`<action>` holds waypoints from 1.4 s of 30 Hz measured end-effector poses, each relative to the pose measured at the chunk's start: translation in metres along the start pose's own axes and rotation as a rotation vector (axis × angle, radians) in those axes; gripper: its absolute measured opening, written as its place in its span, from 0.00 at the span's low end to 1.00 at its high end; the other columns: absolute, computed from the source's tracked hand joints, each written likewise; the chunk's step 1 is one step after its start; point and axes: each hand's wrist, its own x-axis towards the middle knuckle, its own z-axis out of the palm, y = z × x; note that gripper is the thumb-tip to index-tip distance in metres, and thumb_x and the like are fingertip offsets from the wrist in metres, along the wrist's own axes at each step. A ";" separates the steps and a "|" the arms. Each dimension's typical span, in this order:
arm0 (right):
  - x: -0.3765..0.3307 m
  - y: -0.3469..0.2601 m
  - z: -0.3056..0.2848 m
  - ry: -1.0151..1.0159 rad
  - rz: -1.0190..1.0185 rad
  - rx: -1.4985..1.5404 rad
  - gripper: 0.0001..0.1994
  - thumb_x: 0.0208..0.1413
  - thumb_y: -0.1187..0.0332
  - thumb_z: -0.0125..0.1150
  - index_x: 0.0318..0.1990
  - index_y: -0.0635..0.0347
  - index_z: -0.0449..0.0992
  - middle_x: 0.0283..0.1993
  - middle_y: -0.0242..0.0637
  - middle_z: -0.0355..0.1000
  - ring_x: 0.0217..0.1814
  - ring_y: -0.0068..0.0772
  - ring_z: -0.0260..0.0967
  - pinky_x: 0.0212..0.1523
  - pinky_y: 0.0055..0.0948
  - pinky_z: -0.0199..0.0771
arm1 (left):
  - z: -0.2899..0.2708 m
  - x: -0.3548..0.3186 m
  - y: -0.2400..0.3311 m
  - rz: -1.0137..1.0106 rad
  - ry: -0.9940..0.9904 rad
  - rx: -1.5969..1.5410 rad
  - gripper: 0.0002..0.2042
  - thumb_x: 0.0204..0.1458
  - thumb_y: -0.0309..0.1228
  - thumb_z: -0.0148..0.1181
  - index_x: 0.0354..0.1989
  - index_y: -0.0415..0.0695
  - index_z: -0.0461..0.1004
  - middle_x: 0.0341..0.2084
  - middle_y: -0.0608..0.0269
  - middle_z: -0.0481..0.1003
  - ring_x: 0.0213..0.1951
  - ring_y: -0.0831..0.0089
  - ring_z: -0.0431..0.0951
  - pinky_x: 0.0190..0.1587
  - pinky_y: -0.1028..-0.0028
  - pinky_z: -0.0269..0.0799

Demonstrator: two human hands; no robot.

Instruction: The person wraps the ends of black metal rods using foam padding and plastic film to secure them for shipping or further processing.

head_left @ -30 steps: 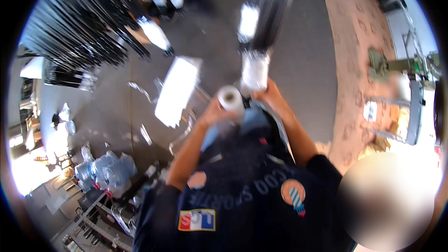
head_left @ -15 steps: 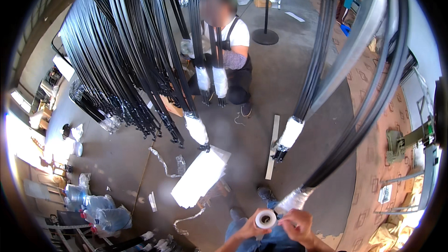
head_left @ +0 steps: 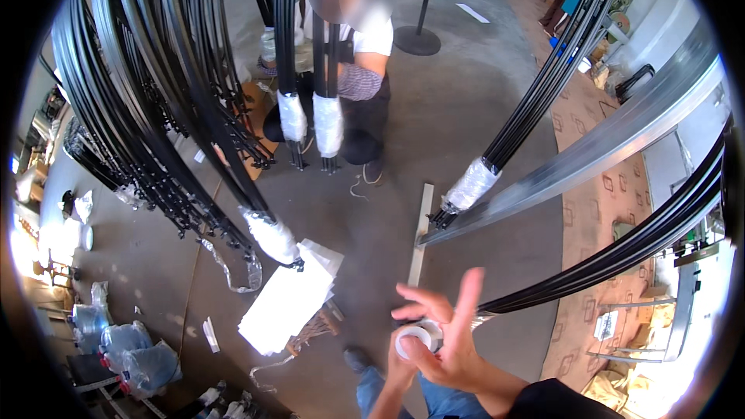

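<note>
My left hand [head_left: 399, 366] is wrapped around a small roll of clear wrapping film [head_left: 412, 338], its round end facing up. Over the roll is my right hand [head_left: 452, 353], its fingers spread apart and its thumb lying across the roll's end. Just beyond that hand, a bundle of long black strips [head_left: 574, 283] runs down from the right; its film-wrapped end is mostly hidden behind my right hand. Another black bundle [head_left: 535, 85] hangs farther off, with clear film [head_left: 472, 184] around its lower part.
Many black strips [head_left: 140, 109] hang at the left. A stack of white sheets [head_left: 287, 302] lies low at centre-left, near a wrapped bundle end [head_left: 272, 238]. A person [head_left: 365, 101] crouches behind two wrapped bundles. A flat bar [head_left: 421, 252] lies on the floor; large clear bottles [head_left: 140, 349] stand lower left.
My right hand has come leftward onto the roll and spread its fingers. The roll has shifted slightly left and up in view. The whole view has turned, so the hanging bundles sit differently.
</note>
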 end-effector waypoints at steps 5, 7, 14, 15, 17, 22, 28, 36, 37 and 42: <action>0.048 -0.040 0.002 0.607 -0.312 0.118 0.50 0.50 0.69 0.54 0.58 0.44 0.09 0.54 0.57 0.57 0.37 0.38 0.69 0.39 0.30 0.71 | 0.029 0.024 0.020 0.046 0.146 0.055 0.32 0.31 0.27 0.69 0.47 0.41 0.59 0.40 0.63 0.66 0.42 0.75 0.66 0.46 0.73 0.63; 0.048 -0.032 0.005 0.717 -0.259 0.236 0.51 0.49 0.76 0.51 0.56 0.39 0.06 0.56 0.59 0.55 0.45 0.47 0.67 0.40 0.34 0.71 | 0.028 0.031 0.021 0.048 0.167 0.033 0.32 0.31 0.27 0.69 0.47 0.41 0.59 0.40 0.63 0.66 0.42 0.75 0.66 0.46 0.73 0.63; 0.077 -0.048 -0.023 0.439 -0.143 0.068 0.50 0.51 0.75 0.50 0.55 0.42 0.04 0.52 0.52 0.60 0.38 0.33 0.69 0.33 0.24 0.68 | 0.032 0.038 0.026 -0.008 0.146 -0.012 0.33 0.29 0.25 0.69 0.47 0.41 0.58 0.40 0.64 0.65 0.42 0.75 0.66 0.47 0.73 0.63; 0.087 -0.053 -0.024 0.457 -0.135 0.059 0.50 0.51 0.74 0.50 0.55 0.43 0.05 0.49 0.51 0.62 0.35 0.32 0.69 0.33 0.25 0.68 | 0.032 0.039 0.026 -0.014 0.145 -0.012 0.33 0.29 0.25 0.69 0.48 0.41 0.58 0.40 0.64 0.65 0.42 0.75 0.66 0.47 0.73 0.63; 0.105 -0.053 -0.022 0.491 -0.116 0.090 0.48 0.52 0.68 0.51 0.58 0.45 0.10 0.41 0.51 0.68 0.30 0.34 0.70 0.33 0.30 0.70 | 0.030 0.039 0.026 -0.011 0.166 -0.013 0.33 0.29 0.24 0.68 0.48 0.41 0.58 0.40 0.64 0.65 0.42 0.75 0.66 0.47 0.73 0.62; 0.127 -0.095 -0.030 0.644 -0.245 0.035 0.46 0.52 0.63 0.52 0.60 0.49 0.15 0.35 0.49 0.71 0.24 0.34 0.70 0.30 0.31 0.70 | 0.034 0.043 0.025 -0.041 0.127 0.033 0.34 0.27 0.22 0.68 0.48 0.41 0.58 0.40 0.64 0.65 0.43 0.75 0.66 0.47 0.73 0.62; 0.116 -0.056 -0.028 0.417 -0.082 0.235 0.36 0.52 0.68 0.52 0.60 0.58 0.32 0.34 0.45 0.71 0.27 0.29 0.69 0.29 0.24 0.69 | 0.035 0.047 0.034 -0.036 0.168 -0.028 0.34 0.27 0.22 0.68 0.48 0.41 0.57 0.39 0.64 0.65 0.43 0.75 0.66 0.47 0.73 0.63; 0.093 -0.031 -0.028 0.221 0.143 0.285 0.10 0.54 0.75 0.49 0.41 0.68 0.72 0.32 0.43 0.72 0.30 0.22 0.68 0.32 0.18 0.68 | 0.038 0.048 0.037 -0.019 0.167 -0.011 0.33 0.29 0.24 0.69 0.47 0.41 0.58 0.40 0.63 0.65 0.43 0.74 0.67 0.46 0.73 0.65; 0.092 -0.030 -0.028 0.223 0.143 0.279 0.10 0.54 0.75 0.49 0.41 0.69 0.72 0.32 0.44 0.73 0.29 0.24 0.69 0.31 0.19 0.69 | 0.038 0.048 0.036 -0.032 0.172 -0.025 0.33 0.29 0.25 0.69 0.47 0.41 0.58 0.41 0.63 0.65 0.43 0.74 0.67 0.46 0.73 0.65; 0.084 -0.025 -0.025 0.192 0.175 0.264 0.15 0.54 0.76 0.48 0.49 0.67 0.65 0.33 0.43 0.72 0.30 0.24 0.69 0.33 0.19 0.68 | 0.042 0.046 0.034 -0.072 0.199 0.024 0.35 0.29 0.26 0.69 0.48 0.42 0.57 0.43 0.63 0.64 0.45 0.73 0.66 0.49 0.72 0.62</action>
